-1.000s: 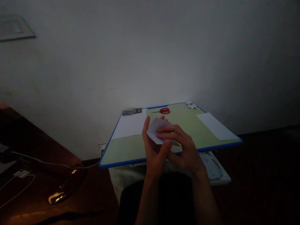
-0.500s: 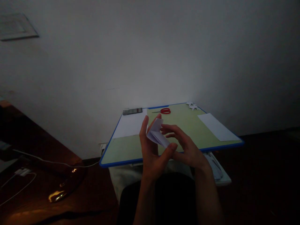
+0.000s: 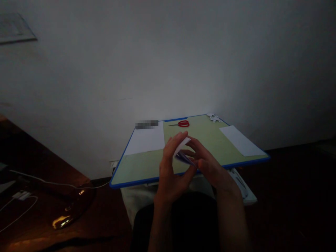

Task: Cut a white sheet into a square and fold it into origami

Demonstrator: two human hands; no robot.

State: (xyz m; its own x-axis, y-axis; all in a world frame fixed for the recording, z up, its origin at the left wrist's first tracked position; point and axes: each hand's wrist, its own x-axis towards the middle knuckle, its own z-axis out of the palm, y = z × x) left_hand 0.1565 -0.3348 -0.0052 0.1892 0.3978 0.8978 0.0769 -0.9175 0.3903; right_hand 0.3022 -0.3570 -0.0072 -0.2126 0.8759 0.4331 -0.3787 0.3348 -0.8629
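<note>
A small folded piece of white paper (image 3: 181,148) is held up between my two hands, above the near part of the table. My left hand (image 3: 172,171) curves around its left side, fingers along the upper edge and thumb at the lower right corner. From the right, my right hand (image 3: 210,164) closes on the same paper, with its fingertips behind the paper and its thumb by the lower corner. One flap stands up at an angle from the darker, shaded folds beneath. My fingers partly cover the paper.
Red-handled scissors (image 3: 183,124) lie at the back of the green, blue-edged table (image 3: 141,171). White sheets lie at left (image 3: 145,140) and right (image 3: 241,140). Small folded paper pieces (image 3: 214,117) sit at the back right corner. A blurred dark object (image 3: 147,124) rests at the back left.
My left fingers have bent over the paper's upper edge, and my right hand has closed in on it. The paper has tilted, its flap now angled to the upper right. The view has shifted slightly.
</note>
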